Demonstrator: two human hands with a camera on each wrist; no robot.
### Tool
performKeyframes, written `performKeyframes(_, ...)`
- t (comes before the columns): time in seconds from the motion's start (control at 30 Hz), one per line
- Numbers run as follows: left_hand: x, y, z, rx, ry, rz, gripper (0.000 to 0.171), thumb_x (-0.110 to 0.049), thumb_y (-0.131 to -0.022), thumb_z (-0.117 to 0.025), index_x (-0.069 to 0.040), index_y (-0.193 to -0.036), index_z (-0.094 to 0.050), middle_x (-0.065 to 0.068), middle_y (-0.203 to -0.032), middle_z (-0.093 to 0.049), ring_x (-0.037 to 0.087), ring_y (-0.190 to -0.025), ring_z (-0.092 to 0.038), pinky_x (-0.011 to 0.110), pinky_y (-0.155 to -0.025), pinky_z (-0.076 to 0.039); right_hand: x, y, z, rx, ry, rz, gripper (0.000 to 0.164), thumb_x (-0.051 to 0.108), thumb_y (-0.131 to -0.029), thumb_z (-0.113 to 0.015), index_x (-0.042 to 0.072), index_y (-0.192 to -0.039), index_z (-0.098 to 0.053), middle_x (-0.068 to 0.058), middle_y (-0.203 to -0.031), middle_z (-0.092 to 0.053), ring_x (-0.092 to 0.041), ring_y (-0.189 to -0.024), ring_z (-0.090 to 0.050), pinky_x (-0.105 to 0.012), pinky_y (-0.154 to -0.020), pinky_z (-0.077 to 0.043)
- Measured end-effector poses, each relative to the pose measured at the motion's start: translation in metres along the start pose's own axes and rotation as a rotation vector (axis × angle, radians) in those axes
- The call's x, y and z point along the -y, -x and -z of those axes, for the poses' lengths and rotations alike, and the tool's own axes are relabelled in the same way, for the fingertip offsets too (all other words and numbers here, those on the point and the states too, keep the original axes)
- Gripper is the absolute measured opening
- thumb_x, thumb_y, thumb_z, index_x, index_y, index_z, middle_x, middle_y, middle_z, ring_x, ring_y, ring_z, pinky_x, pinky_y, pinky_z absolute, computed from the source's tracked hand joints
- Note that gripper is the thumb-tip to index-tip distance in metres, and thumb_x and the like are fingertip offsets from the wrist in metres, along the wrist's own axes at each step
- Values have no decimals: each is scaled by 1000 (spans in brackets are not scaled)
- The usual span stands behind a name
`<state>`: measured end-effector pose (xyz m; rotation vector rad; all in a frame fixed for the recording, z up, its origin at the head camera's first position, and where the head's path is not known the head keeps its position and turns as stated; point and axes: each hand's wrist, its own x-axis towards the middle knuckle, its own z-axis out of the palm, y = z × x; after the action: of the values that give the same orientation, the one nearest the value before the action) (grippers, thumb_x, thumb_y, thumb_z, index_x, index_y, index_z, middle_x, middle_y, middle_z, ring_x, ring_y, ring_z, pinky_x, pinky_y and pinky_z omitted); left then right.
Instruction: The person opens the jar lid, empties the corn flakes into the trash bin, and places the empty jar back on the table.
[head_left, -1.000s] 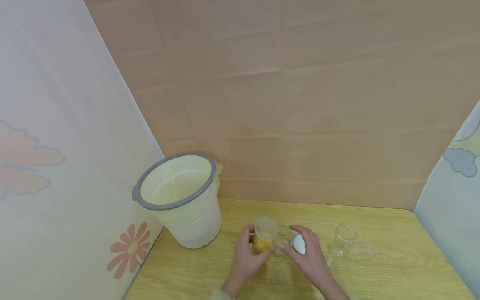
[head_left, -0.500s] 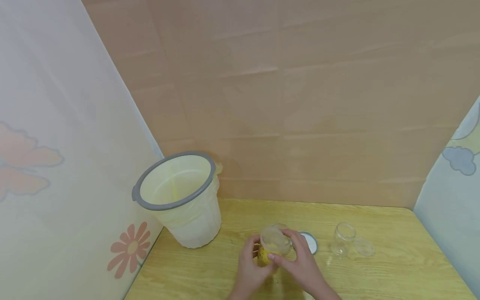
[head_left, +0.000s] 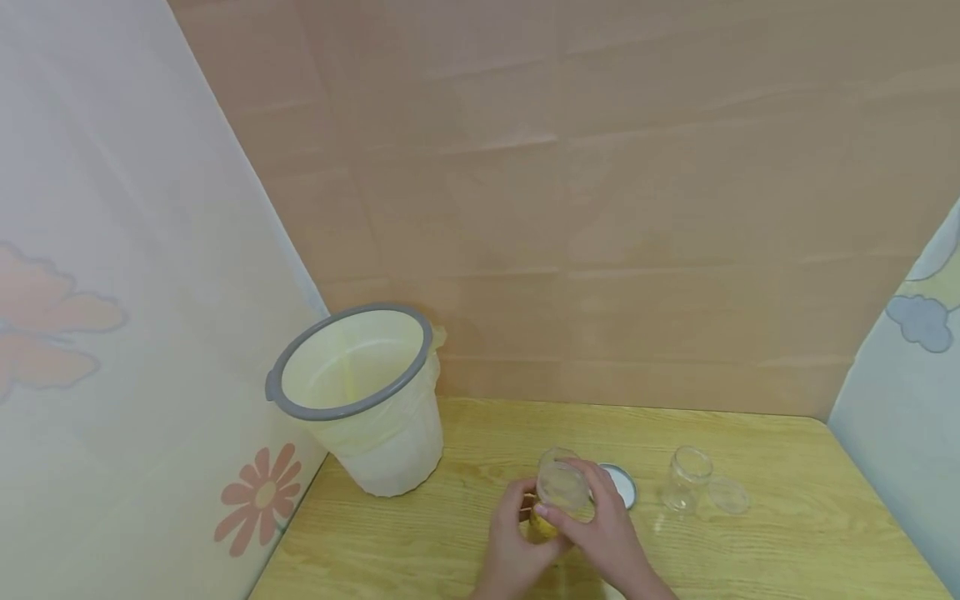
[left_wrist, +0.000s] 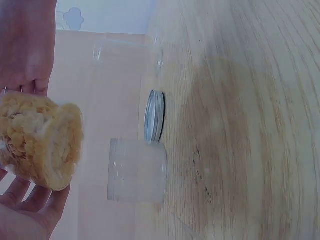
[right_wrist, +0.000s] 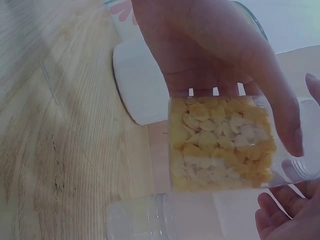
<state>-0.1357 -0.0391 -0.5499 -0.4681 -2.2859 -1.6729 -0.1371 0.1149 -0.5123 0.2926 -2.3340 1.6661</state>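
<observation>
Both hands hold a clear jar (head_left: 562, 487) of yellow flakes (right_wrist: 220, 142) above the wooden table. My left hand (head_left: 517, 542) grips its lower part, fingers curled round the side. Around the upper part, by the threaded rim, curve the thumb and fingers of my right hand (head_left: 603, 529). The flakes reach down to the jar's base in the left wrist view, and the jar's upper end runs out of frame there. Just beyond the hands stands a second clear jar (left_wrist: 137, 170), partly covered in the head view. A silver-rimmed lid (head_left: 622, 487) lies beside it, white face up.
To the right stands another clear jar (head_left: 687, 481), with a clear round disc (head_left: 728, 495) flat beside it. A white bin (head_left: 393, 450) with a grey rim and a yellowish liner stands at the table's left. Cloth walls border the table (head_left: 810, 533).
My right hand has left the silver-rimmed lid, which now lies uncovered, and moved onto the flake-filled jar. Both hands and that jar have shifted rightward and closer to me.
</observation>
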Motion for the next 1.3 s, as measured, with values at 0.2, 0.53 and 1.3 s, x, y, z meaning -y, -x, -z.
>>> performKeyframes(0.2,-4,2,-4,13,16,2,55,-38,-83,-86,-29,-130,-58,-2,-123,-66,15,-105,-60,36,-84,-53,4,-1,2,-28,-6,-32,56,35,-75,-92,22,-123,-65,6,-122,-63,-30,-118,-55,-60,-96,-43)
performKeyframes(0.53,-3,3,-12,47,-27,-11,65,-36,-83,-86,-20,-137,-54,-5,-127,-62,16,-113,-59,38,-93,-50,8,-1,1,-84,16,-92,55,39,-74,-92,19,-121,-69,-2,-122,-63,-31,-117,-56,-58,-96,-45)
performKeyframes(1.3,-5,-4,-13,106,-7,-81,58,-27,-81,-88,-21,-131,-60,-12,-118,-67,16,-107,-66,32,-88,-55,10,-6,4,-93,39,-26,52,41,-65,-97,26,-108,-72,11,-113,-67,-17,-109,-59,-45,-90,-51)
